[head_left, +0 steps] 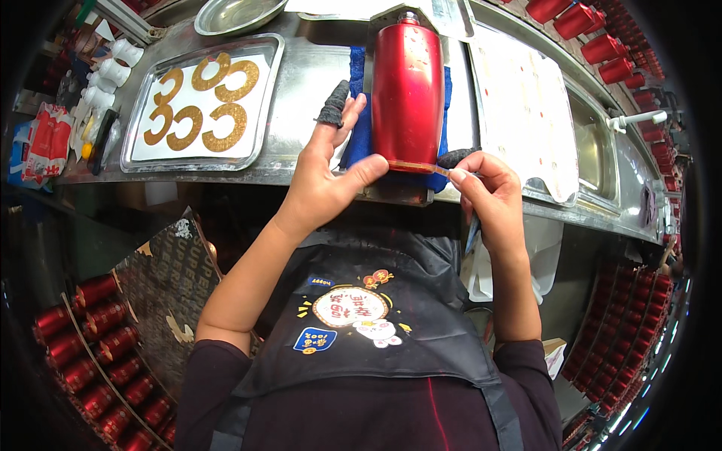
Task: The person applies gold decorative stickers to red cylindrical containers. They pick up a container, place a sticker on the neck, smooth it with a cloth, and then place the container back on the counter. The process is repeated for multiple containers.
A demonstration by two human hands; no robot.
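A glossy red bottle (408, 90) lies on its side on a blue cloth (361, 135), its neck pointing away from me. Along its near bottom edge runs a thin gold strip (412, 166). My right hand (492, 192) pinches the strip's right end between thumb and forefinger. A slim bluish tool (472, 231) pokes out below that palm, mostly hidden. My left hand (331, 161) has its fingers spread beside the bottle, thumb tip touching the lower left edge. Dark fabric wraps cover one finger on each hand.
At left a metal tray (274, 83) bears several gold C-shaped pieces (229, 126) on white paper. A white sheet (519, 113) lies right of the bottle, before a sink (590, 143) with a white tap (638, 120). A round metal dish (233, 16) stands behind. Red bottles (98, 319) fill racks below.
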